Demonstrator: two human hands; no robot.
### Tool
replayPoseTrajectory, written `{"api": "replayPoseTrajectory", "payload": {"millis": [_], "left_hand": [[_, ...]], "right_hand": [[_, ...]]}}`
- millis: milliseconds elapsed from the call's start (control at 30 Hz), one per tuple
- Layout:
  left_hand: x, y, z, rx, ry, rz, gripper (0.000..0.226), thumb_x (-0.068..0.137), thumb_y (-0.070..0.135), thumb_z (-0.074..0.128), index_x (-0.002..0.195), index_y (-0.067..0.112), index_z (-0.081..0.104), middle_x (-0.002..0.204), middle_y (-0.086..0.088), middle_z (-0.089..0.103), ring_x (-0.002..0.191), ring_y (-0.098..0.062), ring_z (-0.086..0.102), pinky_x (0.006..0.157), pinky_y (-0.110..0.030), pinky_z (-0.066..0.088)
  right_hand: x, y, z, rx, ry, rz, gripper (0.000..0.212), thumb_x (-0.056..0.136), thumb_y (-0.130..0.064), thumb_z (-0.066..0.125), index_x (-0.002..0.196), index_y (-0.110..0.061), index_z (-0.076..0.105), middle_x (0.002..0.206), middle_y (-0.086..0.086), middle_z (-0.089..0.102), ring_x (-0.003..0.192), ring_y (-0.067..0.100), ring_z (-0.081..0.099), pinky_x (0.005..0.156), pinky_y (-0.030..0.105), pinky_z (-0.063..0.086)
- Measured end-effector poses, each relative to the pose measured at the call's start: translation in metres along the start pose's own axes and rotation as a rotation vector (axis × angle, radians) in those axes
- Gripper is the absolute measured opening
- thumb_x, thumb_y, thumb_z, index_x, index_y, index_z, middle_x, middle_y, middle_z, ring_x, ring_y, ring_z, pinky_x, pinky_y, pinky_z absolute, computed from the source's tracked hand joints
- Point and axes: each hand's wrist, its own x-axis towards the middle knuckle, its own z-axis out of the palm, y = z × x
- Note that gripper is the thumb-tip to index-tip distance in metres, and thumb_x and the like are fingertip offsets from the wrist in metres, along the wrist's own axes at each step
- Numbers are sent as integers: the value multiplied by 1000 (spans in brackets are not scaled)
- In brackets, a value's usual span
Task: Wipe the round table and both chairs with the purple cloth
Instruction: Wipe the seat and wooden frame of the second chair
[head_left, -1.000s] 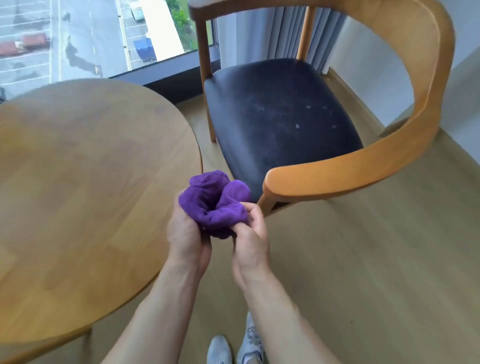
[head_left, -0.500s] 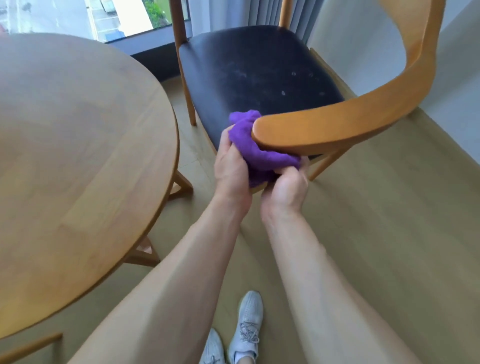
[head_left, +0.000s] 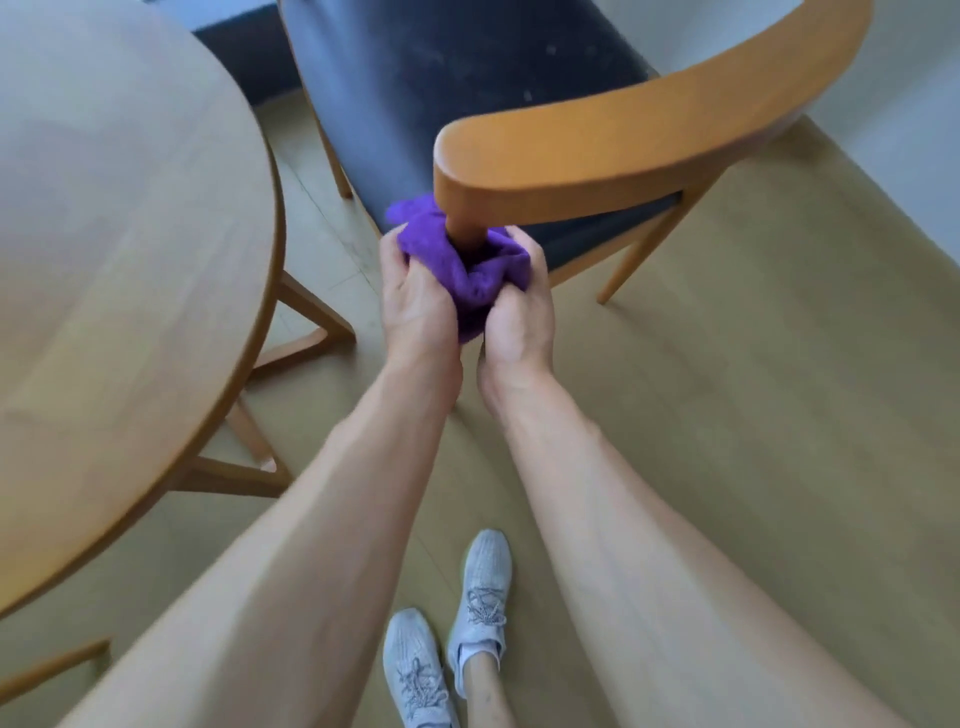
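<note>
The purple cloth (head_left: 462, 270) is bunched around the wooden post under the near end of the chair's curved armrest (head_left: 613, 150). My left hand (head_left: 415, 301) grips the cloth from the left and my right hand (head_left: 519, 312) grips it from the right, so both hands clasp it around the post. The chair has a black padded seat (head_left: 441, 78) with pale specks on it. The round wooden table (head_left: 114, 249) fills the left side of the view. A second chair is not in sight.
Angled wooden table legs (head_left: 306, 322) stand just left of my hands. My grey sneakers (head_left: 452, 634) are on the light wooden floor (head_left: 753, 415) below. A white wall runs along the upper right behind the chair.
Both hands carried the cloth from mid-air beside the table to the chair's armrest end, then down around the post beneath it. The view tilted downward.
</note>
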Motion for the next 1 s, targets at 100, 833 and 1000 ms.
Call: {"api": "replayPoseTrajectory", "payload": {"millis": [100, 833, 1000], "left_hand": [[-29, -8, 6, -145, 123, -9, 17, 99, 19, 54, 111, 27, 62, 114, -3, 68, 100, -21, 68, 74, -32, 60], [25, -95, 325, 70, -78, -318, 19, 105, 16, 44, 108, 13, 63, 104, 0, 63, 90, -12, 61, 81, -25, 54], [41, -111, 342, -78, -16, -222, 25, 108, 19, 36, 87, 24, 50, 85, 9, 54, 73, -3, 51, 55, -9, 46]], "right_hand": [[-13, -21, -8, 178, -17, 47, 45, 83, 16, 39, 121, 0, 58, 100, 11, 67, 89, 20, 65, 74, 26, 56], [235, -207, -166, 3, 30, -155, 57, 82, 13, 35, 129, -11, 56, 114, 6, 68, 95, 16, 63, 68, 19, 53], [263, -190, -157, -212, -125, -146, 26, 81, -11, 34, 88, -19, 58, 81, 2, 56, 81, 18, 51, 67, 30, 42]]}}
